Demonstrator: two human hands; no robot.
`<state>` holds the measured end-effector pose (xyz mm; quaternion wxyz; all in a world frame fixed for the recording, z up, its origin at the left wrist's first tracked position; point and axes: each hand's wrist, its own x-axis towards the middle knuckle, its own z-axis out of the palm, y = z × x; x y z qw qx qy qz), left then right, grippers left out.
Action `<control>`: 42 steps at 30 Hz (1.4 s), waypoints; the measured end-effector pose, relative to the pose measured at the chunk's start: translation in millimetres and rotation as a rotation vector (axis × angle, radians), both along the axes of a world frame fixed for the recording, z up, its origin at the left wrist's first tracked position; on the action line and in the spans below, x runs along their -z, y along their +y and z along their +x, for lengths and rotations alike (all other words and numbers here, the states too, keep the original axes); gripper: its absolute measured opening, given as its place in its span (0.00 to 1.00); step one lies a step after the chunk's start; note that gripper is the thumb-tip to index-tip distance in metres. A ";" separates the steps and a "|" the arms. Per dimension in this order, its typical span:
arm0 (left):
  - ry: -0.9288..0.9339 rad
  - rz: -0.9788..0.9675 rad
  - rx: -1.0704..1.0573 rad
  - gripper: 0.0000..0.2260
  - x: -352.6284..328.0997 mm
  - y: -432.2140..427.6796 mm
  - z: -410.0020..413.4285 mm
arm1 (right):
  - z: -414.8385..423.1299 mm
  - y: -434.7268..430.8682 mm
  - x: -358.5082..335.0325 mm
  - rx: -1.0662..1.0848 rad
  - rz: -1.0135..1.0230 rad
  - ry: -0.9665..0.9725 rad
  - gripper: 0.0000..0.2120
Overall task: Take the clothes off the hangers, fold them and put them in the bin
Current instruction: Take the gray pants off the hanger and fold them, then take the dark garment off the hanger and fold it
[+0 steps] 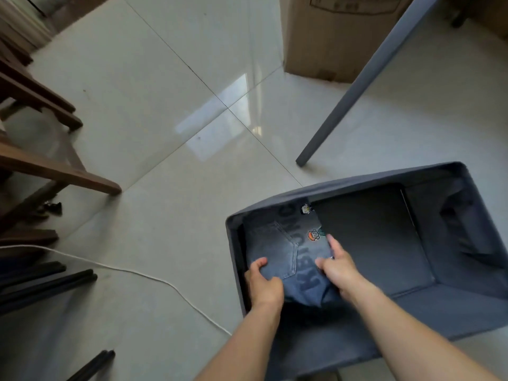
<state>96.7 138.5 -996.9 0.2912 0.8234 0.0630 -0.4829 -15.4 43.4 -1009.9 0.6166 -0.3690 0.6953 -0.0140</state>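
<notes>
While the folded jeans (277,248) sit inside the left end of the grey bin (357,181), the left hand (265,284) grips their near edge, thumb on top, and the right hand (336,268) clasps their right edge.

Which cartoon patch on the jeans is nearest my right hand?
The orange patch, just off the right hand's forefinger; the white patch sits higher on the jeans, up by the bin's rim.
</notes>
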 end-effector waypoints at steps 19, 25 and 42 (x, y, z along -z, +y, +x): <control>0.437 -0.163 -0.034 0.05 -213.2 -66.2 17.7 | 24.5 -15.4 -220.8 -0.002 -0.140 -0.015 0.25; 0.437 -0.356 -0.073 0.06 -359.0 -87.8 25.3 | 38.7 -20.9 -369.5 0.059 -0.160 -0.190 0.20; 0.303 -0.911 0.242 0.09 -731.0 -65.6 -15.5 | -17.5 2.6 -744.5 0.125 -0.695 -0.403 0.10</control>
